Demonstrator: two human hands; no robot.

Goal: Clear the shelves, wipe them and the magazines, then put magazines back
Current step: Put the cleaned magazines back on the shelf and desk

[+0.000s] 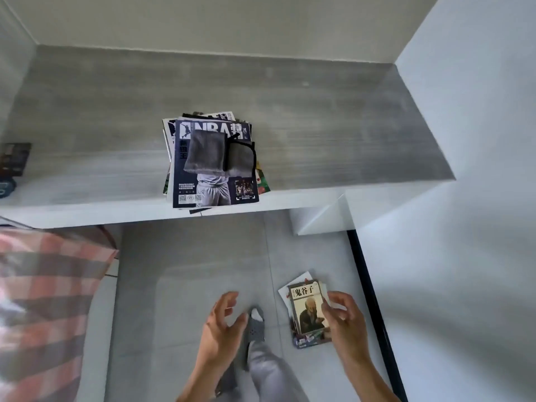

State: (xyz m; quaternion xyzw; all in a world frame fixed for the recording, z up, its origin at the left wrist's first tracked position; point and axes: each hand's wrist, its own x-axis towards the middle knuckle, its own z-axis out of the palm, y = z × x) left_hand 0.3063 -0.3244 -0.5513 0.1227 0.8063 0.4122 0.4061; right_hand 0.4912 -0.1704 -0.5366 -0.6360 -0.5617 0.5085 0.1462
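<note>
We see the stack of magazines point(213, 169) at the front edge of the grey shelf point(319, 126), slightly overhanging it, with a folded grey cloth point(217, 155) lying on top. Below, over the tiled floor point(174, 271), our right hand point(345, 323) grips a small stack of books point(309, 311) by its right edge. Our left hand point(223, 323) hangs beside it, fingers spread, holding nothing.

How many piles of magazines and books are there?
2. One magazine stack sits on the gray shelf with a folded gray cloth on top. The other pile is lower down, held by the right hand. Something dark at the shelf's left edge is too blurred to tell.
</note>
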